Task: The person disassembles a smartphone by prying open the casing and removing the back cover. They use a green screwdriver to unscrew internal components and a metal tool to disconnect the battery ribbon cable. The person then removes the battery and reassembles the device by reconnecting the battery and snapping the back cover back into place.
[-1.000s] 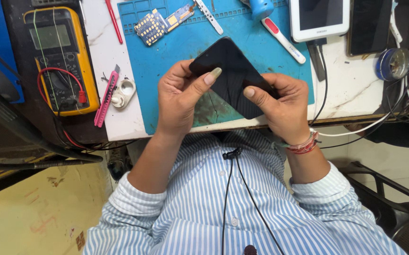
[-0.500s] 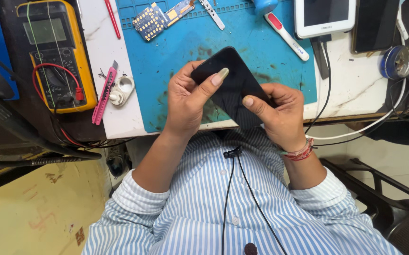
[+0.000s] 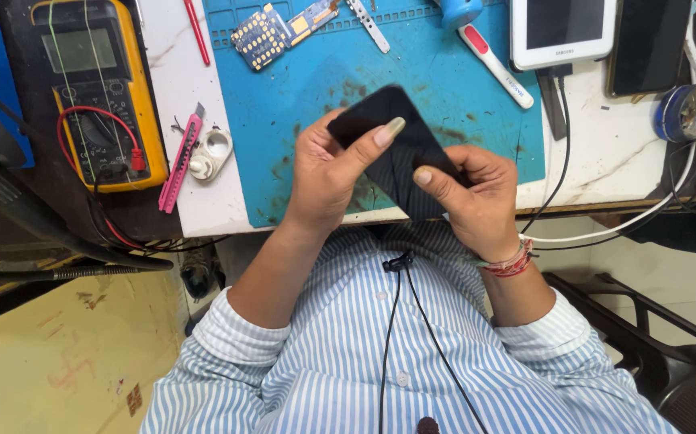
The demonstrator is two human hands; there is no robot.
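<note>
Both hands are tilting the phone [image 3: 396, 153] steeper than before. Left hand [image 3: 328, 173] and right hand [image 3: 476, 197] fingers are gripping it above the blue mat [image 3: 316, 88].

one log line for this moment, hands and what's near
left hand: grips black phone | right hand: grips phone's near end | phone: tilted above blue mat | nearby: circuit board, multimeter

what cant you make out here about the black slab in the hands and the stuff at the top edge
Head view:
- Flat black rectangular slab: motion-blurred; the left hand and right hand cover its lower end, so whether it is a phone or a cover is unclear.
- Blue round tool: cut off by the top edge.
- Green circuit board: parts too small.
</note>
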